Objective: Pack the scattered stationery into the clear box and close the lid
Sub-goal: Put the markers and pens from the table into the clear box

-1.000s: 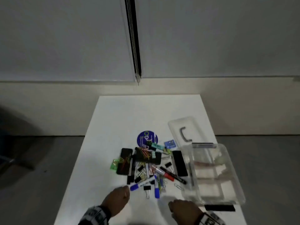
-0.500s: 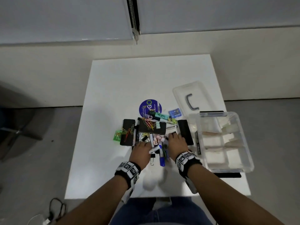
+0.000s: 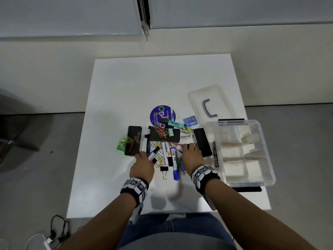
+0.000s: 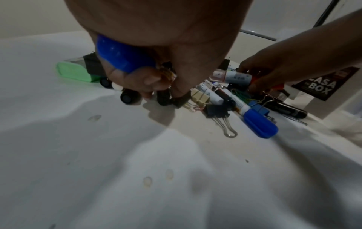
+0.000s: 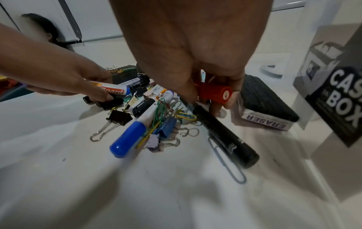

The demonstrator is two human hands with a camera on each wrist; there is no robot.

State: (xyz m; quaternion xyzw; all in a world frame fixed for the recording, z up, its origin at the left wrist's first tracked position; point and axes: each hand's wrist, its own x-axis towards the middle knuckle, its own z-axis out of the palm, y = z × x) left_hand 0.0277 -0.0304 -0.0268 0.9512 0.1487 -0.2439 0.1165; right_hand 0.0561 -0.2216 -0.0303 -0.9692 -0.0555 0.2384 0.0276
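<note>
A white table (image 3: 126, 83) stands on a grey floor (image 3: 36, 159) by a pale wall (image 3: 54, 69). On it, the clear box (image 3: 266, 170) sits open, right of the stationery pile (image 3: 162, 141). The left hand (image 3: 142, 167) grips a blue-capped marker (image 4: 121, 55). The right hand (image 3: 191, 156) grips a red marker (image 5: 215, 93).

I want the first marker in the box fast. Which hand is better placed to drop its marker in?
Probably the right hand. It grips a red marker beside the open clear box on that side. The left hand, holding a blue-capped marker, would have to cross the pile.
</note>
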